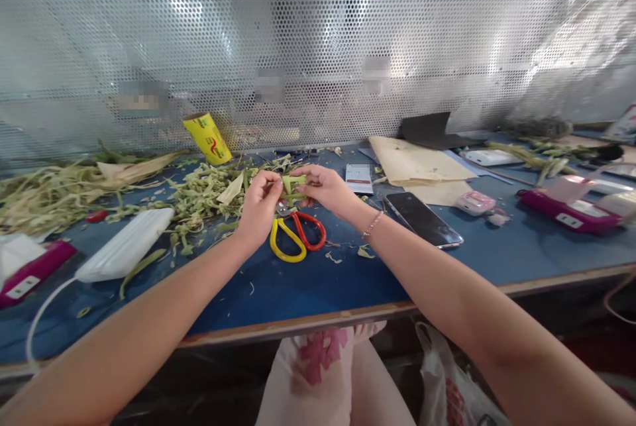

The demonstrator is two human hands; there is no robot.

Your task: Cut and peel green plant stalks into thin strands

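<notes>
Grip: fingertips of the left hand (261, 204) and right hand (325, 189) closed on opposite ends of one green leaf strip (294, 185), above the table (318, 293). Beneath: scissors (301, 237), one yellow handle, one red. Beside: pile of leafy scraps (201, 197). Right: phone (422, 218). Risks: thin strip tearing if pulled unevenly; knuckles catching the scissors if lowered.

perforated metal screen (318, 48) behind a blue table (338, 287)
</notes>
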